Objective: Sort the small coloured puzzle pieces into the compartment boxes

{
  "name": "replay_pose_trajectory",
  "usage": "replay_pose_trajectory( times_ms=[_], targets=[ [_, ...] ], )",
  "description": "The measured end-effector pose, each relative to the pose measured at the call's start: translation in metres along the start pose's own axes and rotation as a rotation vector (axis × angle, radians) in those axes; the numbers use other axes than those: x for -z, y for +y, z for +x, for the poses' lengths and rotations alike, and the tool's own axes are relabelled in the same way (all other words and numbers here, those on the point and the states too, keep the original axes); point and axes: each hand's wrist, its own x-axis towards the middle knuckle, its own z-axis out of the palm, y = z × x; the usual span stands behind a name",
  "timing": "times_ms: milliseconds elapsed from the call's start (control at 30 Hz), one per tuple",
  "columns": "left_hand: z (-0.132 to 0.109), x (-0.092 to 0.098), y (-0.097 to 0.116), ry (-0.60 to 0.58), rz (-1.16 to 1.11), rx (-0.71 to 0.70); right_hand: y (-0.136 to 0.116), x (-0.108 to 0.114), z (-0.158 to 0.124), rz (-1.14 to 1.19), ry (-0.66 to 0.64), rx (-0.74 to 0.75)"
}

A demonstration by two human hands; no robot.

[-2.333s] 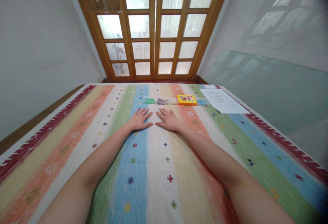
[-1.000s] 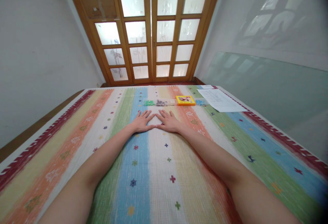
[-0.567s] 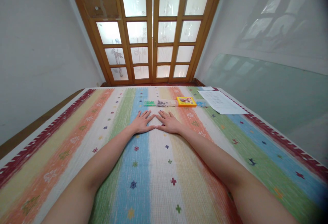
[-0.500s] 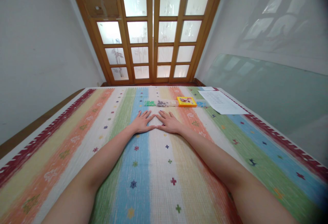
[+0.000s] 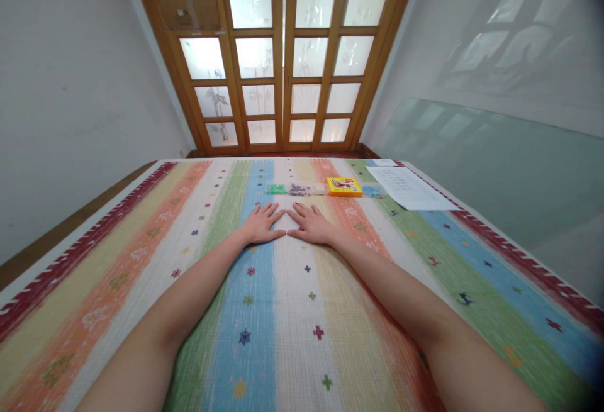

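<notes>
My left hand (image 5: 261,225) and my right hand (image 5: 311,224) lie flat, palms down, on a striped multicoloured cloth (image 5: 141,261). Fingers are spread and the thumb tips touch each other; neither hand holds anything. Just beyond the fingertips lies a clear plastic case (image 5: 295,189) holding small green and dark pieces. A yellow box (image 5: 344,186) sits to its right, and a small bag of blue pieces (image 5: 372,190) lies beside that.
A printed white sheet of paper (image 5: 408,187) lies at the far right of the cloth. Wooden doors with frosted glass panes (image 5: 283,60) stand behind the cloth. A glass pane (image 5: 495,167) leans along the right wall.
My hands have slid slightly together so the thumbs now touch. The view has shifted a little; nothing else has moved.
</notes>
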Motion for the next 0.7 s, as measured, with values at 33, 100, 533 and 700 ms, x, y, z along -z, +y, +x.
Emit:
replay_pose_trajectory(
  times_ms=[33, 100, 533, 700],
  targets=[
    [-0.0001, 0.0001, -0.0001, 0.000, -0.002, 0.001, -0.0002, 0.0002, -0.0001, 0.000, 0.001, 0.000],
    [-0.0002, 0.0001, -0.0004, -0.001, -0.005, 0.000, -0.0004, 0.0006, -0.0002, 0.000, 0.005, 0.001],
    [0.0003, -0.0012, -0.0028, 0.000, -0.025, 0.005, -0.0007, 0.0019, -0.0007, -0.002, 0.005, 0.001],
    [0.0004, -0.0009, -0.0023, 0.003, -0.024, 0.005, -0.0009, 0.0023, -0.0009, 0.002, 0.003, -0.001]
  ],
)
